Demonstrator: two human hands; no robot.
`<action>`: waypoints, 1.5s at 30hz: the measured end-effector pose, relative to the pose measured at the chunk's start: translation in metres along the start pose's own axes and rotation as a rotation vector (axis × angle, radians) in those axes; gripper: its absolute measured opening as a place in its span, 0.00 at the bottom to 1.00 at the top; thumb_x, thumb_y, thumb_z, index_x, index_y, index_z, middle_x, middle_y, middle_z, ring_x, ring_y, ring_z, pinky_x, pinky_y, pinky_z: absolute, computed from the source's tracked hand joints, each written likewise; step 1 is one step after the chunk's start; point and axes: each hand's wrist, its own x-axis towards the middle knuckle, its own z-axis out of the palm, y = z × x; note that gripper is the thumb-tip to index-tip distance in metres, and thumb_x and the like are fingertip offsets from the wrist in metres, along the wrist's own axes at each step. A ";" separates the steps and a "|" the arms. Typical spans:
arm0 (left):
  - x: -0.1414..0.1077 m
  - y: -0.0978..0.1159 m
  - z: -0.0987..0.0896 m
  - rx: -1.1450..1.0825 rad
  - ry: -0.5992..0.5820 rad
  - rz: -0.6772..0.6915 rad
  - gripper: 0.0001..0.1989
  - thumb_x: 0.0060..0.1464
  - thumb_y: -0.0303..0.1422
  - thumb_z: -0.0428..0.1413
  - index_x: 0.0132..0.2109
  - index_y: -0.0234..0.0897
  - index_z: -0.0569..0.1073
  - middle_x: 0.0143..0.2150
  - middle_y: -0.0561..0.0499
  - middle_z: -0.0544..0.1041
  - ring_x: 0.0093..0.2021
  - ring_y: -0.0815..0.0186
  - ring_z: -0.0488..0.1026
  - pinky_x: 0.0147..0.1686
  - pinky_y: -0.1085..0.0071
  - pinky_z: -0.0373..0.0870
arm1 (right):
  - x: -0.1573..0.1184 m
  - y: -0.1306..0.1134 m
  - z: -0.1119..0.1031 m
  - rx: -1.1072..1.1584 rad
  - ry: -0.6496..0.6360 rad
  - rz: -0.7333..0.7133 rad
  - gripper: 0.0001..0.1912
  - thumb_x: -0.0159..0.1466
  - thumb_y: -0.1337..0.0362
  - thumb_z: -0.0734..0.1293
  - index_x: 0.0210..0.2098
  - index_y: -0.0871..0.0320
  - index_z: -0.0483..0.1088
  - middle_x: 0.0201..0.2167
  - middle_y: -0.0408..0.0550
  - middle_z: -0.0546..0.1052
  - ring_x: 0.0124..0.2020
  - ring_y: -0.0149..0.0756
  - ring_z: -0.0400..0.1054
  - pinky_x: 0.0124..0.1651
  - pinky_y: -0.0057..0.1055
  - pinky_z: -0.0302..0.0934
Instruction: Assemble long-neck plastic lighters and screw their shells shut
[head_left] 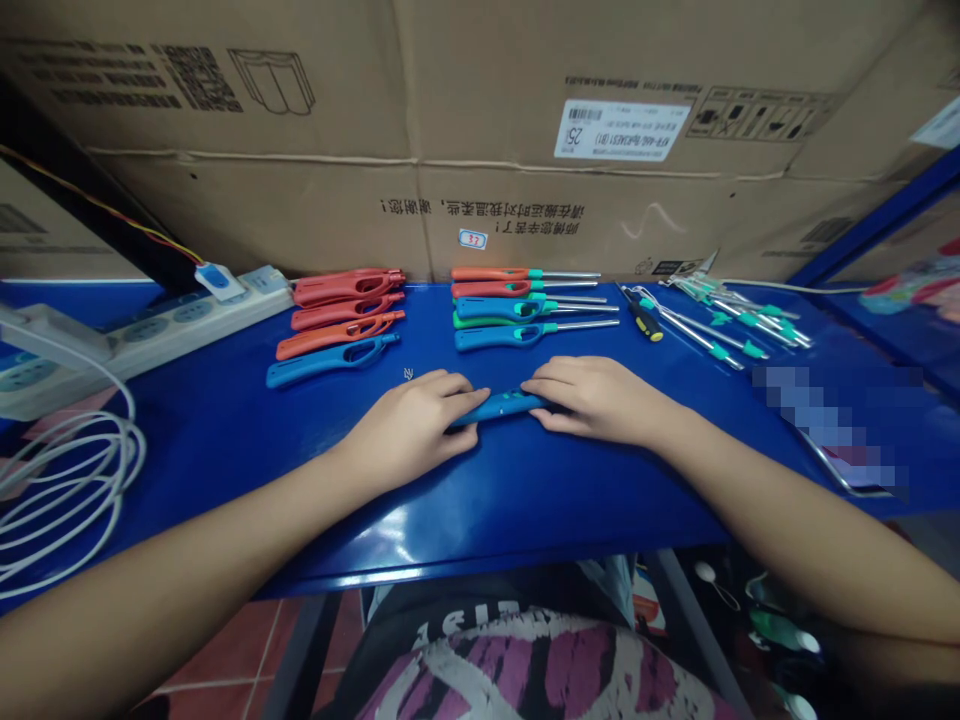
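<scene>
A blue lighter handle (501, 408) lies across the space between my two hands, low over the blue tabletop. My left hand (424, 420) is closed on its left end, thumb below and fingers above. At the other end my right hand (592, 400) pinches it in the same way. Dark green-blue spots show on the handle's upper face. Beyond my left hand sit several red, orange and blue lighter handles (334, 360) without metal tubes. Straight ahead are several lighters (499, 337) with metal tubes fitted. Small metal bits (408, 374) lie near my left hand.
A yellow-and-black screwdriver (646, 318) and loose metal tubes with green ends (705, 335) lie at the back right. A power strip (165, 325) and coiled white cable (82, 490) occupy the left. A large cardboard box (480, 130) stands behind; a blurred flat device (840, 440) is at right.
</scene>
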 end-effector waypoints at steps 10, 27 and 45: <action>0.001 0.000 -0.003 -0.188 0.047 0.000 0.13 0.68 0.36 0.52 0.51 0.34 0.76 0.46 0.45 0.80 0.46 0.57 0.78 0.48 0.61 0.75 | -0.003 -0.002 -0.002 0.169 0.054 0.049 0.15 0.73 0.60 0.61 0.42 0.63 0.75 0.35 0.53 0.80 0.35 0.38 0.74 0.39 0.32 0.67; 0.001 0.003 -0.007 -0.064 0.035 -0.012 0.19 0.68 0.46 0.50 0.54 0.41 0.76 0.41 0.49 0.84 0.38 0.60 0.82 0.39 0.68 0.73 | 0.003 -0.010 -0.002 0.439 0.197 0.079 0.12 0.70 0.60 0.65 0.50 0.56 0.72 0.48 0.52 0.78 0.50 0.39 0.73 0.52 0.36 0.69; 0.004 -0.007 -0.013 -0.074 0.040 -0.067 0.23 0.68 0.49 0.48 0.59 0.42 0.74 0.48 0.48 0.83 0.44 0.58 0.81 0.42 0.66 0.75 | -0.007 0.014 -0.018 0.092 0.114 0.151 0.11 0.71 0.63 0.62 0.46 0.60 0.74 0.40 0.54 0.80 0.42 0.43 0.73 0.44 0.38 0.69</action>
